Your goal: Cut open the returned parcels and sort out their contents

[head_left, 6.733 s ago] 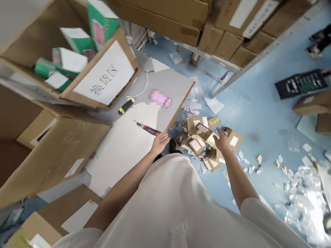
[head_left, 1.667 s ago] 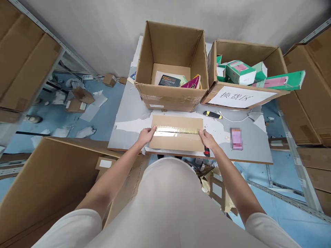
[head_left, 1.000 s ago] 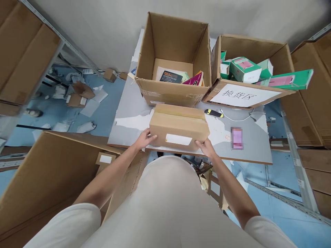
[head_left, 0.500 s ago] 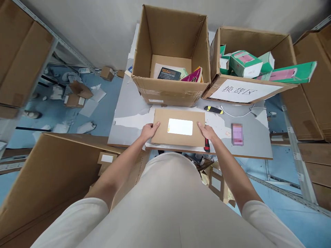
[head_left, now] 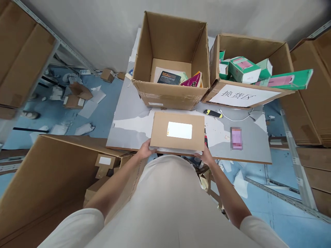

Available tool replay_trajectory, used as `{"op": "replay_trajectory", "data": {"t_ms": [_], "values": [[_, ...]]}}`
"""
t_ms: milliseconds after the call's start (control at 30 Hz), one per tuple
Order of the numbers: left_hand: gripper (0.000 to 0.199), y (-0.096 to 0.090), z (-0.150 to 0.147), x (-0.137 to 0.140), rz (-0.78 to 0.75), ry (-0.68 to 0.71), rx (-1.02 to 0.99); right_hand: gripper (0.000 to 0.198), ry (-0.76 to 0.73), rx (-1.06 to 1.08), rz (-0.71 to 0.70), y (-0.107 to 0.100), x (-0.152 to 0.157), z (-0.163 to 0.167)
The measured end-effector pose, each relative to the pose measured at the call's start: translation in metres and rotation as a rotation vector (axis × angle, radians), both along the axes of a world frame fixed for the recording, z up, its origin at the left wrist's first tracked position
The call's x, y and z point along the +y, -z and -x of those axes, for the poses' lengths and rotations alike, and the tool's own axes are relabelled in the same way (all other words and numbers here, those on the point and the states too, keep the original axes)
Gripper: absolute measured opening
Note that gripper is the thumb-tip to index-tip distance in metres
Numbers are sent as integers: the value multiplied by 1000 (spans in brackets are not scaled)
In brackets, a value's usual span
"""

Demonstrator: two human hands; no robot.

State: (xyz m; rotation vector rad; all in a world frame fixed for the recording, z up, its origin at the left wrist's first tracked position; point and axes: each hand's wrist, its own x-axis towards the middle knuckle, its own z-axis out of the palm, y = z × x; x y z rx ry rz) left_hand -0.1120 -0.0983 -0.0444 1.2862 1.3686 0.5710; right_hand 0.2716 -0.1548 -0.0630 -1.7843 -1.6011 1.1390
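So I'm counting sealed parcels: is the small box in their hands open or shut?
Shut. The small box shows an unbroken label-side face, held by left hand and right hand.

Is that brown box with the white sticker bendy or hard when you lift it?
Probably hard: the box keeps flat sides and sharp corners between the left hand and right hand. Likely fairly light, gripped only at its near corners. It shouldn't roll.

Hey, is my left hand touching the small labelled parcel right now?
Touching. The head view shows the left hand gripping the parcel's near left corner, with the right hand at the near right corner.
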Motion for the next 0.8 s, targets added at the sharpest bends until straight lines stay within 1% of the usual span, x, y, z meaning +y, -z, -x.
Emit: {"op": "replay_trajectory", "data": {"t_ms": [33,100,133,200,233,300,433,500,533,633,700,800], "values": [[58,3,-2,-3,-6,15,10,70,9,1,2,3,1,4],[55,7,-7,-5,-12,-1,0,55,34,31,13,5,6,10],[55,8,-9,-5,-16,-12,-11,49,38,51,19,5,8,12],[55,6,-10,-2,-37,-29,-7,44,29,70,28,-2,15,13],[54,2,-10,1,-58,-30,13,45,17,60,30,-9,19,12],[51,-12,-8,9,-123,-21,95,47,-17,-13,16,-29,28,9],[44,-50,-8,29,-270,9,401,46,-47,-322,6,-81,50,8],[46,-66,-11,38,-276,-3,552,47,-55,-464,44,-100,62,11],[48,-71,-13,43,-255,-10,604,50,-62,-516,63,-106,68,13],[58,-79,-19,55,-157,-2,680,61,-98,-592,111,-112,87,17],[64,-79,-22,65,-113,9,707,66,-113,-591,136,-109,100,19],[68,-78,-27,81,-77,8,756,69,-119,-560,148,-104,119,18]]}}
